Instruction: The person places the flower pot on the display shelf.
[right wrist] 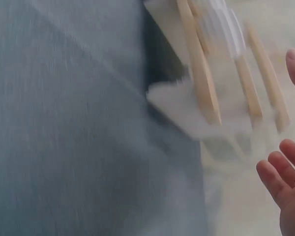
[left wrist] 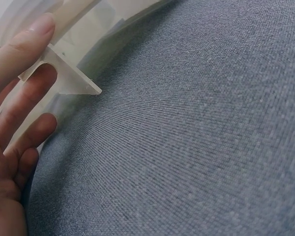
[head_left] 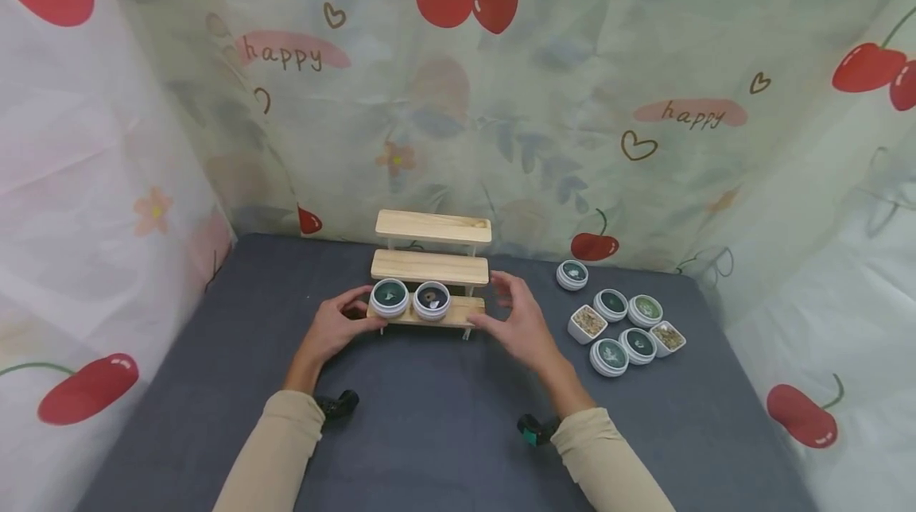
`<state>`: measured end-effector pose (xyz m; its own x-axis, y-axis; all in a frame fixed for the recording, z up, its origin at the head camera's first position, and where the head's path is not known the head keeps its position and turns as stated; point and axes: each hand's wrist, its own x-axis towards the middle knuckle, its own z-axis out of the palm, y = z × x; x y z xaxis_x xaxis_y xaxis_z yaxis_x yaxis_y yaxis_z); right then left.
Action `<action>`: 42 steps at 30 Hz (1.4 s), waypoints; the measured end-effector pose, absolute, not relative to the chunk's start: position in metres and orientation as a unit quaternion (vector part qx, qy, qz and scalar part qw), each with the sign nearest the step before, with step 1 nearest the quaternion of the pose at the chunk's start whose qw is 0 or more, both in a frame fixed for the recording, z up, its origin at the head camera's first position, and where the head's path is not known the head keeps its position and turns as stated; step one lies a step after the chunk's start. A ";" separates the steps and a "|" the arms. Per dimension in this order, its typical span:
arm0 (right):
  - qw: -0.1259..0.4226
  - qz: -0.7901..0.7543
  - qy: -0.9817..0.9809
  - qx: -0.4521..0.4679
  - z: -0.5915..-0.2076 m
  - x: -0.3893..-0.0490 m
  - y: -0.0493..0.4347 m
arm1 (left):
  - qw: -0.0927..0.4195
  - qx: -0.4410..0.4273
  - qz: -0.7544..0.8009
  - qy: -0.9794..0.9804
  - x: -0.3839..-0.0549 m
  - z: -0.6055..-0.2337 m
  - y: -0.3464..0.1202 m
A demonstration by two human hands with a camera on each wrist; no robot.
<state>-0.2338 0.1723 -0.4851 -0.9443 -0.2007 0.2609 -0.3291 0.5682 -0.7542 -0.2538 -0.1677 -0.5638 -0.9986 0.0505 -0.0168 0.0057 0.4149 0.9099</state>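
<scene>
A three-step wooden display stand [head_left: 431, 265] with clear supports stands near the back of the table. Its lowest step carries two round white jars, a green-topped one [head_left: 390, 297] on the left and a dark-topped one [head_left: 432, 300] beside it. My left hand [head_left: 339, 327] grips the left end of that step, thumb at the front edge; in the left wrist view its fingers [left wrist: 27, 105] curl by the clear support [left wrist: 71, 78]. At the right end is my right hand [head_left: 521, 325], fingers spread and apart from the stand in the right wrist view, holding nothing.
On the right of the table stand several round white jars [head_left: 608, 358] with green tops. Among them are two small square dishes [head_left: 588, 323] of coarse grainy bits. A printed curtain [head_left: 501, 98] hangs close behind the stand and along both sides.
</scene>
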 end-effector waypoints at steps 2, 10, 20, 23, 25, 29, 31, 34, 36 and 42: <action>0.088 0.427 -0.889 0.139 -0.482 -0.234 0.190 | 0.022 0.017 0.540 0.841 -0.253 -0.564 -0.169; 0.112 0.405 -0.903 0.090 -0.483 -0.238 0.257 | 0.026 0.016 0.539 0.842 -0.252 -0.565 -0.171; 0.092 0.381 -0.919 0.048 -0.498 -0.234 0.321 | 0.032 0.009 0.534 0.845 -0.251 -0.563 -0.173; 0.087 0.371 -0.924 0.038 -0.500 -0.234 0.331 | 0.032 0.010 0.535 0.844 -0.251 -0.563 -0.173; 0.082 0.359 -0.929 0.034 -0.501 -0.234 0.336 | 0.032 0.012 0.537 0.843 -0.251 -0.563 -0.173; 0.073 0.333 -0.940 0.026 -0.503 -0.234 0.343 | 0.034 0.015 0.539 0.842 -0.251 -0.563 -0.172; 0.068 0.322 -0.944 0.023 -0.504 -0.233 0.345 | 0.035 0.015 0.538 0.842 -0.252 -0.563 -0.171; 0.060 0.303 -0.951 0.018 -0.505 -0.233 0.348 | 0.032 0.016 0.541 0.840 -0.252 -0.563 -0.170; 0.054 0.292 -0.955 0.018 -0.506 -0.234 0.349 | 0.031 0.018 0.543 0.839 -0.253 -0.563 -0.169; 0.018 0.272 -0.962 0.003 -0.505 -0.238 0.351 | 0.031 0.017 0.546 0.837 -0.254 -0.564 -0.169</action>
<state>-0.2376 0.3509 -0.5053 -0.9994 0.0041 0.0353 -0.0150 0.8526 -0.5224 -0.2539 -0.1692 -0.5640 -0.9975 0.0625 -0.0323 -0.0043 0.4037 0.9149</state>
